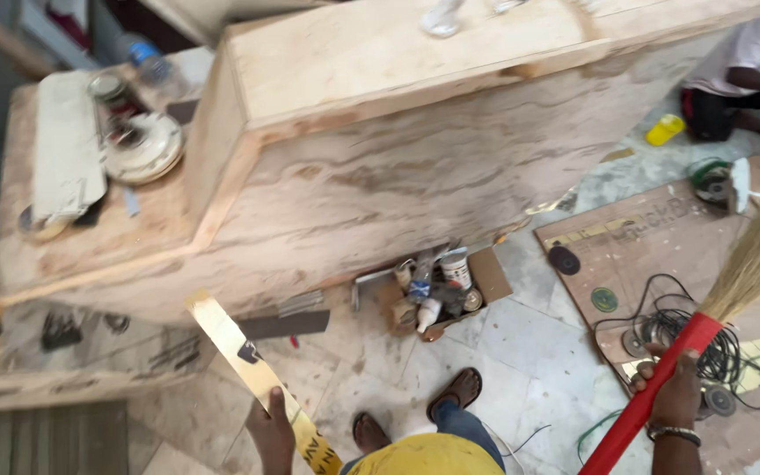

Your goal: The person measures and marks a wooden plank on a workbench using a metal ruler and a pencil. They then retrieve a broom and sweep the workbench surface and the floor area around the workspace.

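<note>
Left hand [272, 431] clenched round a yellow strip [252, 369], right hand [672, 387] round a red-handled broom [661, 387].

A carpentry workshop: a plywood cabinet [415, 167], a grinder [712, 180], glue tins [455, 266].

Both hands sit low, near the bottom of the view, well apart from each other. The left hand [272, 433] is raised with its back turned up, fingers curled around a long flat yellow strip [252, 369], thumb pressed along its edge; the grip is closed and the wrist is nearly straight. The right hand [670, 391] is further out to the side, fist wrapped tightly around a red broom handle [653, 391] that slants up and outward. A metal bracelet [672, 432] rings that wrist, and the forearm drops straight down out of view. Between the hands, two sandalled feet show, toes pointing forward.
</note>
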